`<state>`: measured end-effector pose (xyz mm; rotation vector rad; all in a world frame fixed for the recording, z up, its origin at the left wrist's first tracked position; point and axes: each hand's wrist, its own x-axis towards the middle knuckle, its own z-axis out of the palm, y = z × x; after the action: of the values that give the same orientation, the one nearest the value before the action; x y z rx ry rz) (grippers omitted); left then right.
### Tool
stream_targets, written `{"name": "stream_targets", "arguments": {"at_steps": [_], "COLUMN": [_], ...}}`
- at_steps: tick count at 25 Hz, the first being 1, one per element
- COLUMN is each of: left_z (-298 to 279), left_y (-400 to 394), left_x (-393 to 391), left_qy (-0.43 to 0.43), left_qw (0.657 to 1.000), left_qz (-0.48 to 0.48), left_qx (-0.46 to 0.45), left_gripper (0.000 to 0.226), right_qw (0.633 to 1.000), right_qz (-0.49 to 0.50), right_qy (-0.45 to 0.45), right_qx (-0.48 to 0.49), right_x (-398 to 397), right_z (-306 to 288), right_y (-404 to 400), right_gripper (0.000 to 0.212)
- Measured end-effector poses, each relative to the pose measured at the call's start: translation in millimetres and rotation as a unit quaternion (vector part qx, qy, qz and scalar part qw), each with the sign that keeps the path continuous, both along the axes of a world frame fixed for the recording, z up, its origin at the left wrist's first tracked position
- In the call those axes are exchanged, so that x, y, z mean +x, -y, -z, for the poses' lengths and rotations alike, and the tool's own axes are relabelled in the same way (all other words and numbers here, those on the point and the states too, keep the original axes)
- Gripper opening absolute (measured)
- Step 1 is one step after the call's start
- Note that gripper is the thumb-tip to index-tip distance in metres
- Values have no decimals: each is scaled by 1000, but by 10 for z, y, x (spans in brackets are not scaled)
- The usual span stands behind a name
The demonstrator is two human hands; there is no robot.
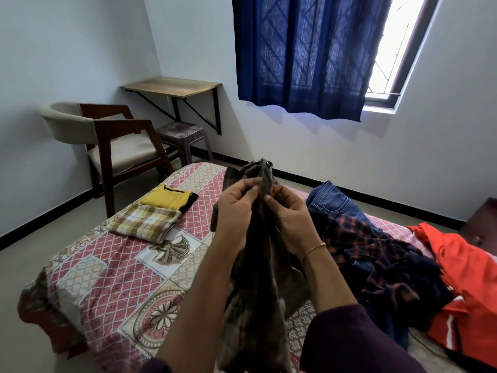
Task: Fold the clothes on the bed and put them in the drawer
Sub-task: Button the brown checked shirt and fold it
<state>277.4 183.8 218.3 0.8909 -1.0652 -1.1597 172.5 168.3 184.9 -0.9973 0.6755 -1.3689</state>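
A dark brown-grey garment (262,270) hangs in front of me over the bed (107,270), its top edge with a button raised. My left hand (236,211) and my right hand (289,214) both pinch the garment near its top, close together. Two folded pieces lie on the bed's far left: a yellow top (166,197) and a yellow checked cloth (146,222). To the right lies an unfolded pile: blue jeans (332,200), an orange and navy checked shirt (376,254) and an orange-red garment (462,278). No drawer is in view.
A wooden armchair (113,146) stands past the bed's far left corner, with a plastic stool (185,135) under a wall-mounted wooden shelf table (172,86). A blue curtain (309,52) covers most of the window. A dark headboard (484,219) is at the right edge.
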Motion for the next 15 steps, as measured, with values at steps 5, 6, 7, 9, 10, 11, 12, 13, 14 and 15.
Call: {"name": "stream_targets", "arguments": {"at_steps": [5, 6, 7, 9, 10, 11, 12, 13, 14, 15], "left_z": [463, 506, 522, 539, 559, 622, 708, 830, 920, 1011], "left_y": [157, 155, 156, 125, 110, 119, 122, 129, 103, 75], "left_x": [97, 78, 48, -4, -10, 7, 25, 45, 43, 25], "left_qy": [257, 225, 190, 118, 71, 36, 40, 87, 155, 215], "left_qw": [960, 966, 973, 987, 989, 987, 986, 984, 976, 964], "left_qz": [-111, -124, -118, -40, 12, 47, 47, 19, -19, -56], "left_qx": [12, 37, 57, 106, 129, 147, 154, 154, 151, 146], "left_gripper": [11, 12, 13, 18, 23, 26, 27, 28, 33, 42], "right_qw": [997, 994, 991, 983, 979, 975, 971, 968, 966, 965], "right_qz": [8, 3, -2, -3, 3, 13, 23, 33, 40, 45], "right_qy": [55, 74, 96, 138, 153, 166, 178, 190, 200, 205], "right_qx": [55, 76, 94, 123, 137, 150, 158, 161, 161, 160], "right_x": [18, 19, 23, 19, 8, -18, -49, -78, -105, -121], "right_z": [110, 119, 131, 162, 173, 179, 178, 172, 166, 154], "right_y": [12, 11, 9, 8, 16, 30, 43, 49, 50, 44], "right_gripper": [13, 13, 13, 15, 16, 17, 17, 18, 18, 19]}}
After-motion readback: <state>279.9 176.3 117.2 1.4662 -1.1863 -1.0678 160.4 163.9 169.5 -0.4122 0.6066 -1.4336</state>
